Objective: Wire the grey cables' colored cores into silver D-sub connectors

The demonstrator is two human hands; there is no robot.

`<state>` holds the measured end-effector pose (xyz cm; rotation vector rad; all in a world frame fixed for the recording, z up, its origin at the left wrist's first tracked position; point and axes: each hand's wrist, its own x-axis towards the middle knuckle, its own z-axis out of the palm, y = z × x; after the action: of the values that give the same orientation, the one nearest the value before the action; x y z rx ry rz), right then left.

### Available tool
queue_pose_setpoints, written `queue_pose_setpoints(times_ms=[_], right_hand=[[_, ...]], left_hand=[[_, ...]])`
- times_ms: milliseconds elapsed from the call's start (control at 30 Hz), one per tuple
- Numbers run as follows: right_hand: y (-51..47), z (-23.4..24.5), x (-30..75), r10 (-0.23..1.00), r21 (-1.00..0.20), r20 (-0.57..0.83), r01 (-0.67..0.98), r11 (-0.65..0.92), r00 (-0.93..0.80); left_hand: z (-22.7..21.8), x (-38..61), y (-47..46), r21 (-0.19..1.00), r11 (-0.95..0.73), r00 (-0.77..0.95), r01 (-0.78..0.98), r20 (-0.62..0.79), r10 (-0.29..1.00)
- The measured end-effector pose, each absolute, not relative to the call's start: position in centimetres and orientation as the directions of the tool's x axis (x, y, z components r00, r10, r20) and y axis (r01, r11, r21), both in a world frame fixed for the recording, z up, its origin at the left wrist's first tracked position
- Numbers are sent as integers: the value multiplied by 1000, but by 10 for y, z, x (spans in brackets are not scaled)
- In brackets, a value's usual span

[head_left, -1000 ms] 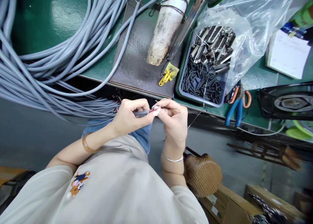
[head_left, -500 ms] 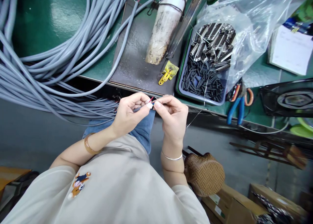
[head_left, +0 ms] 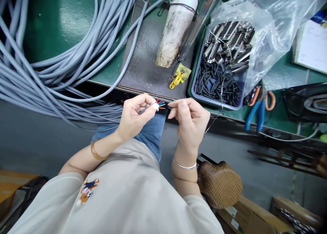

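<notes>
— Green tabletop lies at 12 o'clock. Left hand clenches the thin grey cable end, its coloured wires fanned toward 3 o'clock.
— Right hand is pinched shut just beside them. A hard tug might snap one.

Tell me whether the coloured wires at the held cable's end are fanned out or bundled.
Fanned out: the coloured wires splay apart where they leave the pinch of the left hand, their tips separate.
</notes>
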<state>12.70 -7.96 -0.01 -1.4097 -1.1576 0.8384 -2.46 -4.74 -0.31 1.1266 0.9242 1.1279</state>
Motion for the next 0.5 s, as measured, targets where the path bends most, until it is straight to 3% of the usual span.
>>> queue_pose_setpoints(times_ms=[300,500], right_hand=[[-83,5,115,973,-939,82,345,3,216],[-89,3,119,980,-914,117,404,44,159]], left_hand=[[-7,-25,-47,966,24,244,-259,41,969],[-8,-29,-46,950,100,273,-296,-16,962]])
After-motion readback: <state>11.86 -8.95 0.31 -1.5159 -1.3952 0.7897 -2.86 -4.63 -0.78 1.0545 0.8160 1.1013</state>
